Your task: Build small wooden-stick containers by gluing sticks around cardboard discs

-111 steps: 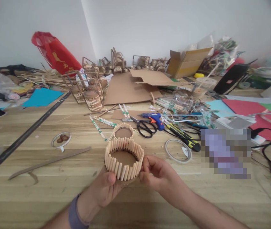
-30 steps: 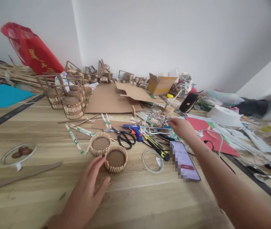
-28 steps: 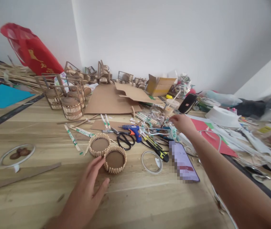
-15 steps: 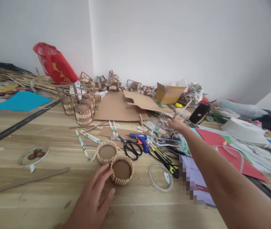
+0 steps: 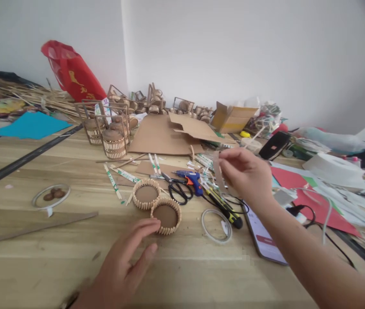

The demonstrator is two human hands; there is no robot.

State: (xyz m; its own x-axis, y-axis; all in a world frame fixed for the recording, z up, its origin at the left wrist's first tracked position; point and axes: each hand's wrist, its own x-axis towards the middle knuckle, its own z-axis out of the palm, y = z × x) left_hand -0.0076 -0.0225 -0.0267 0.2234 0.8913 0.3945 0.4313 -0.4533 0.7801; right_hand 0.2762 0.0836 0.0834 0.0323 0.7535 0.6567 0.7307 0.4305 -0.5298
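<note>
My left hand (image 5: 131, 253) rests low in front of two round stick-walled trays, thumb and fingers apart. Its fingertips overlap the edge of the nearer tray (image 5: 166, 216); whether they press on it I cannot tell. The other tray (image 5: 146, 194) touches it from behind. Raised over the tool pile, my right hand (image 5: 245, 171) pinches a thin pale strip (image 5: 217, 174) that hangs down from the fingertips. Left of the strip lie a blue glue gun (image 5: 190, 178), black-handled scissors (image 5: 179, 192) and a yellow-black utility knife (image 5: 222, 208).
A white ring (image 5: 216, 226) and a phone (image 5: 266, 240) lie on the right. Another ring (image 5: 51, 196) surrounds several brown balls at left. Cardboard sheets (image 5: 156, 137), handled baskets (image 5: 114, 143) and a red bag (image 5: 73, 73) stand behind.
My right hand has drawn back toward me from the clutter near the cup, now with the pale strip in its fingers. The left hand stays by the nearer tray. The view has tilted slightly downward.
</note>
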